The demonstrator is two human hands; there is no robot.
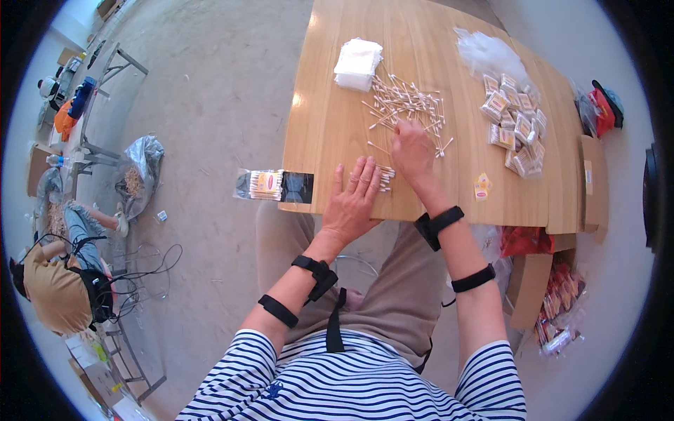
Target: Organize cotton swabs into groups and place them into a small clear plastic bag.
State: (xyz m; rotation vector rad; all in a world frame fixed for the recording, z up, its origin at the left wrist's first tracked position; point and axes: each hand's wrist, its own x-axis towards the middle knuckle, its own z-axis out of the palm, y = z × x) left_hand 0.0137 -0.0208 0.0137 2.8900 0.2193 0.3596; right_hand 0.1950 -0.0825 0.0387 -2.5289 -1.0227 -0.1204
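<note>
My left hand [353, 199] lies flat near the table's front edge, fingers stretched out. A small row of cotton swabs [385, 178] pokes out beside its fingers; the rest of the row is hidden. To the right, my right hand [414, 151] is closed at the near side of a loose, tangled pile of cotton swabs [407, 98]. Its fingertips are hidden, so whatever they pinch does not show. Beyond the pile sits a stack of small clear bags [358, 64]. At the table's left edge rests a clear pack of cotton swabs [265, 185] on a black strip.
Filled swab packs [518, 126] are heaped on the right, below loose clear plastic bags [491, 56]. Small yellow cards [482, 186] lie near the front edge. Cardboard boxes [530, 288] stand right of my legs. A person [60, 288] is at the far left.
</note>
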